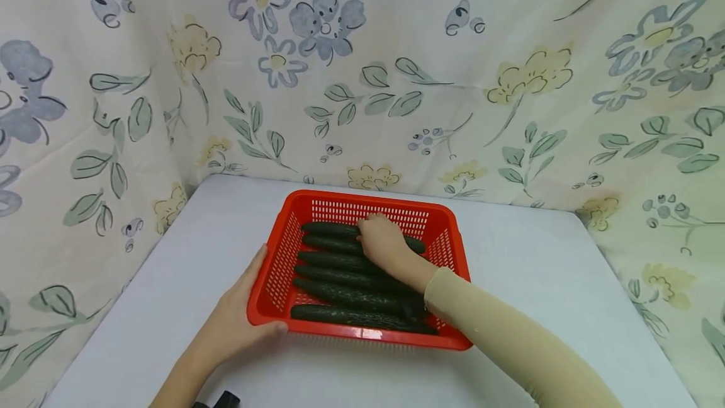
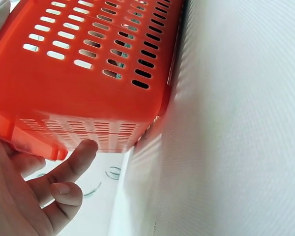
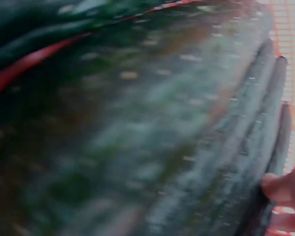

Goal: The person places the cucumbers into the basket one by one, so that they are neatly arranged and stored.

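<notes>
A red plastic basket [image 1: 362, 332] with slotted walls stands on the white table and holds several dark green cucumbers lying side by side. My right hand [image 1: 387, 245] reaches in over them and grips the farthest cucumber [image 1: 328, 228] near its middle. Its fingertips [image 3: 273, 187] touch that cucumber's side at the right edge of the right wrist view. My left hand [image 1: 236, 321] rests spread against the near left corner of the basket, thumb along the front rim. In the left wrist view its fingers [image 2: 78, 160] lie loosely outside the basket wall, below the rim.
A flower-print curtain [image 1: 362, 93] hangs behind and at both sides of the white table [image 1: 521, 257]. A small black object [image 1: 226, 399] shows at the bottom edge near my left wrist. My right sleeve [image 1: 510, 332] crosses over the basket's near right corner.
</notes>
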Demonstrator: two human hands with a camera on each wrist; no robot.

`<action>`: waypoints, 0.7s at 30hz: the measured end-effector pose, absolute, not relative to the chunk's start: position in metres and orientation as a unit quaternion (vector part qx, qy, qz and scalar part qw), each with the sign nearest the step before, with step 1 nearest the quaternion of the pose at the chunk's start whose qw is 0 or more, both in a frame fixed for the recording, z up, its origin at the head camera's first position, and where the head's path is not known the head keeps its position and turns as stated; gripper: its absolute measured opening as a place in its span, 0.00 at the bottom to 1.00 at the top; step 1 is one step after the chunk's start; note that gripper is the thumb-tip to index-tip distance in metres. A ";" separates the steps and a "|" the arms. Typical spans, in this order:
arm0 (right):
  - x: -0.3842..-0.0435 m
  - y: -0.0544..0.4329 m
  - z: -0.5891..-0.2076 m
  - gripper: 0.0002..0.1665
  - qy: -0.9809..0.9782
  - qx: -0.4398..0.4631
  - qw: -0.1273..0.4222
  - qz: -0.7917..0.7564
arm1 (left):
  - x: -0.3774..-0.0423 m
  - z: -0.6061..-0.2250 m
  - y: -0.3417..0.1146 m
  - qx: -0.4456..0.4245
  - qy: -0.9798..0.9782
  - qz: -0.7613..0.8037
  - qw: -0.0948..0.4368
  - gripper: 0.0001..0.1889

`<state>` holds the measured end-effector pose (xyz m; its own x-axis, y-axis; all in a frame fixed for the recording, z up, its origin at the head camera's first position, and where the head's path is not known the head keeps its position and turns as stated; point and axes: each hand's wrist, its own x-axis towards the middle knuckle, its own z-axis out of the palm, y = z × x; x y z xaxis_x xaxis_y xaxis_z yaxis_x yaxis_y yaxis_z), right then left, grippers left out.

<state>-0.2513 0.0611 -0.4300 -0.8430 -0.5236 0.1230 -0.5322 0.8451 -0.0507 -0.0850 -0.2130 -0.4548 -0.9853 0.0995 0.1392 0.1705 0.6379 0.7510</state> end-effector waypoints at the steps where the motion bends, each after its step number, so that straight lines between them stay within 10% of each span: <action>1: -0.252 0.060 -0.430 0.08 -0.960 0.272 0.053 0.040 | -0.085 -0.455 -0.213 -0.074 -0.904 -0.419 0.043 0.70; 21: -0.243 0.064 -0.423 0.09 -0.980 0.194 0.037 0.036 | -0.090 -0.455 -0.206 -0.084 -0.902 -0.421 0.039 0.71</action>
